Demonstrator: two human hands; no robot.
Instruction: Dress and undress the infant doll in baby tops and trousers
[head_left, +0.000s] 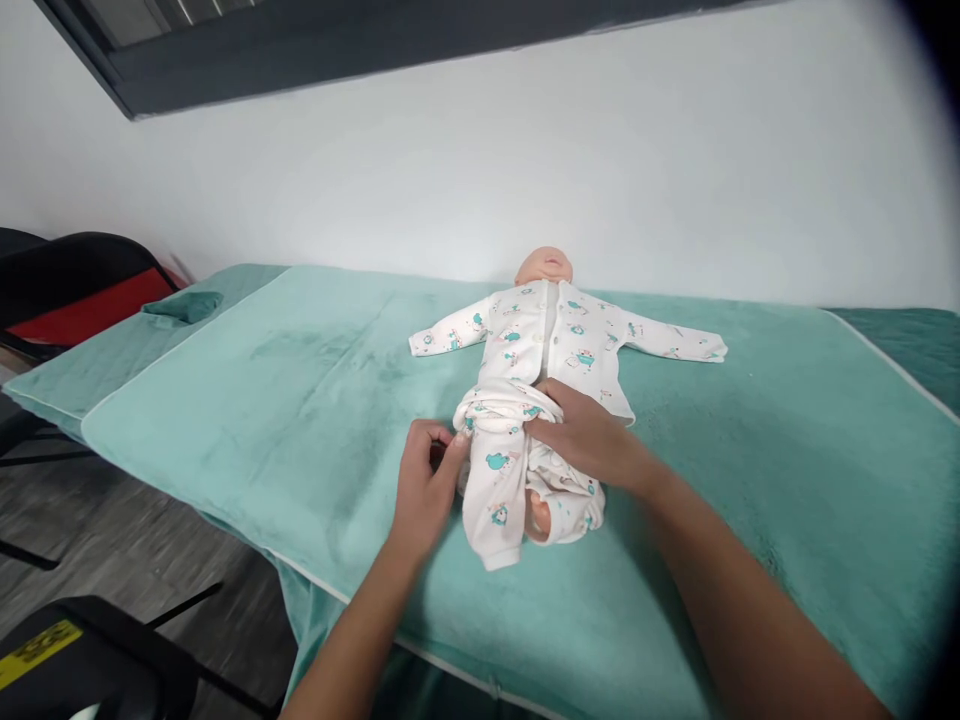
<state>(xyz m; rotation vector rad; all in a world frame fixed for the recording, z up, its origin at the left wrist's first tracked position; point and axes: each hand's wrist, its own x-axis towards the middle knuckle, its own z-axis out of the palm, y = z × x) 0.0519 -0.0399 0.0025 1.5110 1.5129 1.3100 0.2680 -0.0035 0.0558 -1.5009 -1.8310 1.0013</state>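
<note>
A baby doll [545, 264] lies on its back, its head by the wall. Its white printed jacket [514, 335] has both sleeves stretched out sideways and the front partly apart. Matching baby pants [495, 480] are bunched around the doll's hips and legs. One pant leg lies straight; the other is crumpled, with a bit of the doll's foot showing. My left hand [429, 485] pinches the pants at their left side. My right hand [589, 435] grips the gathered waist from the right, fingertips partly hidden in the cloth.
A green plush cover [300, 420] spreads over the bed beneath the doll. White wall [480, 170] rises behind it, under a dark window frame [337, 50]. At left stand a black and red chair [90, 300] and another black seat [97, 660].
</note>
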